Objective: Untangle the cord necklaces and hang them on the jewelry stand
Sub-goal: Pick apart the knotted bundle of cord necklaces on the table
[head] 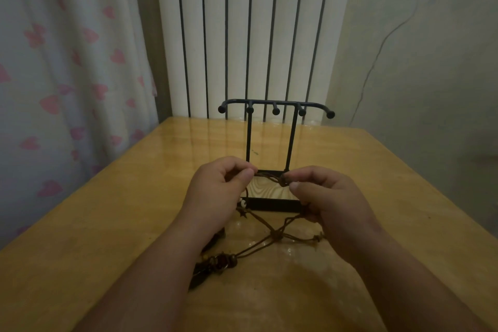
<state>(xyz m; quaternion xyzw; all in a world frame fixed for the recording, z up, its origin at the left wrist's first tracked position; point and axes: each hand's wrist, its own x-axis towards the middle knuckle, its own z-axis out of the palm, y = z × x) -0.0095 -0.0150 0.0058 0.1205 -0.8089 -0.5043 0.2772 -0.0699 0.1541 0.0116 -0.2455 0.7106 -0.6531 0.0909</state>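
A black metal jewelry stand [276, 108] with several knobbed pegs on its top bar rises from a dark base on the wooden table [134, 197]; its pegs are bare. Just in front of its base my left hand [218, 191] and my right hand [326, 197] pinch a short stretch of brown cord [269, 176] between thumb and fingers, with a knot at the right hand's fingertips. More cord necklaces [275, 233] hang tangled below the hands, crossing above the table. Beads and a dark pendant [218, 263] lie by my left forearm.
A white ribbed radiator [253, 35] stands behind the table. A curtain with pink hearts [67, 62] hangs at the left. A thin cable [377, 54] runs down the wall at the right.
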